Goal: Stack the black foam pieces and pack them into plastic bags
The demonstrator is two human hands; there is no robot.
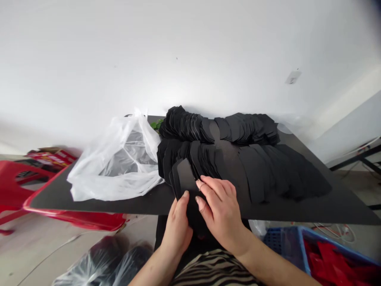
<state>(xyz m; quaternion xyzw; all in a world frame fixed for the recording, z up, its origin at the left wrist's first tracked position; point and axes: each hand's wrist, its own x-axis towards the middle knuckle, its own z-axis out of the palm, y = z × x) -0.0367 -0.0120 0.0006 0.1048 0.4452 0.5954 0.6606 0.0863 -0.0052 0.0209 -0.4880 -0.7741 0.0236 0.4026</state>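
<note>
Fingers (181, 201) of the left hand (177, 230) closed narrow on one black card (184, 178) at the near edge; right hand (222, 210) laid against it, grip unclear; two long overlapping rows of matching cards (253, 171) left lying beyond on the black tabletop (342, 210).

Cut pieces (247, 171): matte black. Tabletop (89, 204): black. Plastic bag (119, 159): translucent white. Stool (18, 182): red, far left. Crate (285, 242): blue, near right, holding red fabric (336, 266). Shirt (214, 270): black-and-beige stripes.
</note>
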